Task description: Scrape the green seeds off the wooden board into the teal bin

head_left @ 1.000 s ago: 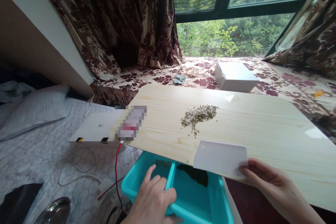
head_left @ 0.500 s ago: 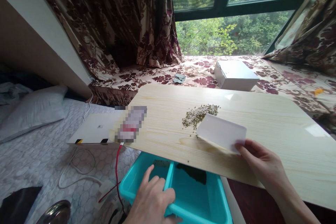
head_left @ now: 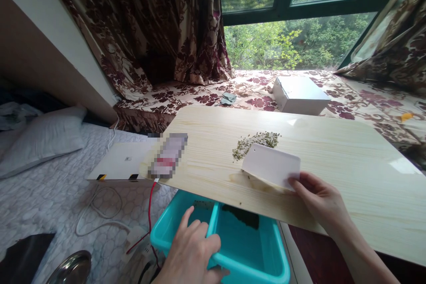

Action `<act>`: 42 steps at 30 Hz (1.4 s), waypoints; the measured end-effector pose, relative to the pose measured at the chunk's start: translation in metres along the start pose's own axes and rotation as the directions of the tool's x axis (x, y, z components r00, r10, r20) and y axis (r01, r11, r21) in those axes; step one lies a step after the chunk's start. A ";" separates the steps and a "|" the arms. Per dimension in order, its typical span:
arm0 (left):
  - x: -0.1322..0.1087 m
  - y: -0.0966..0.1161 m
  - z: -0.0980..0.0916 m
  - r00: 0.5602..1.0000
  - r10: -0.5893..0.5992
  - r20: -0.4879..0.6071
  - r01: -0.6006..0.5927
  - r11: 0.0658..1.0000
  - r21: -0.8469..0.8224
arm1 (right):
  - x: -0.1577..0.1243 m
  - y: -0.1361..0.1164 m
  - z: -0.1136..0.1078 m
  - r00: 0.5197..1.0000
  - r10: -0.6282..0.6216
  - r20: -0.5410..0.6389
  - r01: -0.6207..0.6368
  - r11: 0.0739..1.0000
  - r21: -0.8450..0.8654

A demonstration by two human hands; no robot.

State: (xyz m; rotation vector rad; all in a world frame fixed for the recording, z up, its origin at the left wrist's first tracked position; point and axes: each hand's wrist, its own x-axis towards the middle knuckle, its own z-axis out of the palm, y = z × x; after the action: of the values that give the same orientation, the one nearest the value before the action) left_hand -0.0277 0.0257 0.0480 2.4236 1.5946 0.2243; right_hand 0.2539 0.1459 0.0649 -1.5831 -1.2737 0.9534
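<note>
My right hand (head_left: pixel 319 195) pinches the right end of a thin white rectangular plastic sheet (head_left: pixel 271 164), held tilted just over the pale wooden board (head_left: pixel 206 142). Close behind the sheet lies a spread of small green-brown beans mixed with white grains (head_left: pixel 254 144). Below the board's near edge is a teal two-compartment bin (head_left: pixel 249 257), partly under the board. My left hand (head_left: pixel 196 248) is closed at the bin's divider and near rim, index finger stretched over the left compartment. A dark mass of small pieces (head_left: pixel 244 218) lies in the right compartment.
A blurred-out phone (head_left: pixel 168 155) with a red cable (head_left: pixel 150 206) sits at the board's left end. Beside it are a white box (head_left: pixel 123 162) and a metal bowl (head_left: pixel 71 268) on the bed. Another white box (head_left: pixel 301 93) rests on the window seat.
My right hand has moved the white sheet left along the board, near the beans' front edge. My left hand stays at the bin.
</note>
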 end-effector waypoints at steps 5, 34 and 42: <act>0.001 0.006 -0.012 0.994 -0.091 0.064 0.091 0.996 0.010 | -0.012 -0.003 0.001 0.994 -0.050 0.094 0.052 0.999 -0.010; -0.011 0.051 -0.020 0.995 -0.041 0.087 0.049 0.994 -0.093 | -0.054 0.026 -0.043 0.938 0.130 -0.321 -0.009 0.936 0.352; -0.021 0.054 -0.024 0.996 -0.081 0.037 0.084 0.994 -0.070 | -0.056 0.031 -0.042 0.937 0.007 -0.350 0.093 0.959 0.268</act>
State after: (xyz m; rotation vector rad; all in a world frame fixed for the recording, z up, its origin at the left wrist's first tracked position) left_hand 0.0060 -0.0116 0.0857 2.2905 1.6390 0.2210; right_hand 0.2926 0.0811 0.0523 -1.4170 -0.8796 0.7459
